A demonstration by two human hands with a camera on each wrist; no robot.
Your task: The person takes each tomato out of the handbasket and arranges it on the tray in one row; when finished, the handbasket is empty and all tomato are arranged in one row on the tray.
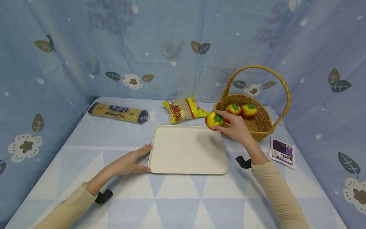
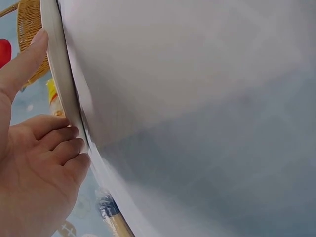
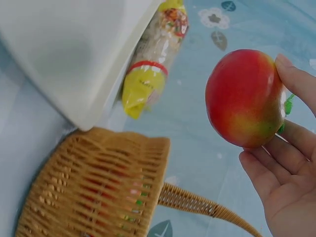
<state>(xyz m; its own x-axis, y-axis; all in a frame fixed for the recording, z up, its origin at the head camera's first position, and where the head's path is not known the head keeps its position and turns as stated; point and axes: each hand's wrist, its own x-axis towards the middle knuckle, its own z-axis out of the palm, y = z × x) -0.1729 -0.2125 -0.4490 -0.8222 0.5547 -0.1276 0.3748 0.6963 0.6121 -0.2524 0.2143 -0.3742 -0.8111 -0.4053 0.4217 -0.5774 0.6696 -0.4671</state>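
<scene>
Glossy red and yellow, the round fruit [image 1: 212, 121] is pinched between the thumb and fingers of the right hand [image 1: 235, 127], in the air near a corner of the smooth cream tray [image 1: 187, 152]. Just beyond these fingers stands the woven basket [image 1: 264, 122] with its arched handle; similar fruits [image 1: 249, 111] lie inside. The left hand [image 1: 128, 162] is loosely spread, its fingertips touching the tray's side rim. The right wrist view shows the fruit's broad red side, the head view its green leafy top.
</scene>
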